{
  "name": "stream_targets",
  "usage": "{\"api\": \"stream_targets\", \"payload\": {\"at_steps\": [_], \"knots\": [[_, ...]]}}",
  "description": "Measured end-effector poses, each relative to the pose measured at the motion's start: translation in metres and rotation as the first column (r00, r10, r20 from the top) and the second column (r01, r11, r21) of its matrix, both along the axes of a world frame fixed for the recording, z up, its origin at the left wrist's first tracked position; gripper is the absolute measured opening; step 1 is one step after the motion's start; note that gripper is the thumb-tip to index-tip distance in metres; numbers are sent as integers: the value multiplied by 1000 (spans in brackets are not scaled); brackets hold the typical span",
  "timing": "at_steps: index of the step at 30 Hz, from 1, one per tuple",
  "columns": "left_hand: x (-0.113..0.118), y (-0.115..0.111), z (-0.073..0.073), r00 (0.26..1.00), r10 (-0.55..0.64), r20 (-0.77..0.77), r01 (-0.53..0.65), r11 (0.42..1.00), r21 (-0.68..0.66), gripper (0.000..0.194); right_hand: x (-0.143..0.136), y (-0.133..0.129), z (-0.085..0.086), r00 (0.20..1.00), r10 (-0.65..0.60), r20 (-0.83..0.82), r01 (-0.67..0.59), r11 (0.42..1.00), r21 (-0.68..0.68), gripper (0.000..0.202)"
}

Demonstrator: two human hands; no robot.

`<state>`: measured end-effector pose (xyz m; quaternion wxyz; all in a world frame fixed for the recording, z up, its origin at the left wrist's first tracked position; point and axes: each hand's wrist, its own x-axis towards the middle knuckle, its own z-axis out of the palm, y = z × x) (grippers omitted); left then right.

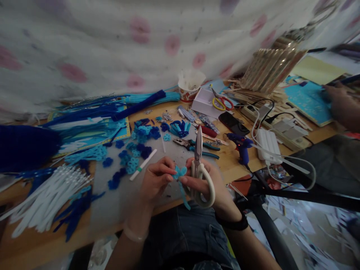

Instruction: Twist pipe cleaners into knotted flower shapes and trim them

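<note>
Two bare hands meet at the near edge of a wooden table (225, 162), a light-blue fuzzy looped piece (180, 172) between them, its tail hanging below. The left hand (156, 177) pinches one side, thumb against fingertips; the right hand (204, 183) pinches the other, with scissors (198, 144) hooked in its grasp, blades together and pointing up, apparently so its fingertips are free without the tool being put down. Blue fuzzy flowers (132, 164) lie on a grey mat (104, 204), probably for easy reach. White stems (47, 198) fan out at left; a blue glue gun (241, 145) rests at right. Behind hangs a pink-spotted white cloth (107, 45); at far right is another person's hand (343, 103); pale scraps (300, 215) are strewn below the table
</note>
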<state>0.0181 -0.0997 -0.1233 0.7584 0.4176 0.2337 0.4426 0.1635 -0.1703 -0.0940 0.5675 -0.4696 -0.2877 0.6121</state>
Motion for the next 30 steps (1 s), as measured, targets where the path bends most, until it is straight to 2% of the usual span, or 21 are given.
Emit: {"api": "stream_targets", "payload": {"at_steps": [4,7,12,16,19,22,24,26,30], "knots": [[-1,3,0,1000,-19,16,19,999,43,22,-1,1,-2,1000,-6,-8,6,1000,-8,51],[-1,4,0,1000,-18,11,17,1000,23,24,0,2,-1,1000,-8,-21,8,1000,-10,51],[-2,-3,-3,1000,30,10,-29,998,-58,45,0,3,2,999,-54,6,54,998,-24,50],[0,-15,-3,997,-8,-74,4,998,-58,33,-1,4,0,994,-83,66,83,997,-1,48],[3,-21,1,976,78,-203,-102,989,-111,20,-2,5,-3,980,-121,156,117,993,34,46],[6,-23,7,941,200,-272,-261,941,-213,23,-1,4,-11,955,-160,249,149,987,62,42],[7,-24,10,924,242,-297,-315,920,-233,26,0,1,-18,938,-178,299,155,983,99,43],[8,-25,13,912,266,-311,-341,915,-216,27,1,-2,-25,927,-179,331,129,977,168,47],[6,-27,20,934,237,-266,-300,926,-231,23,0,-11,-31,916,-64,397,-52,960,275,54]]}}
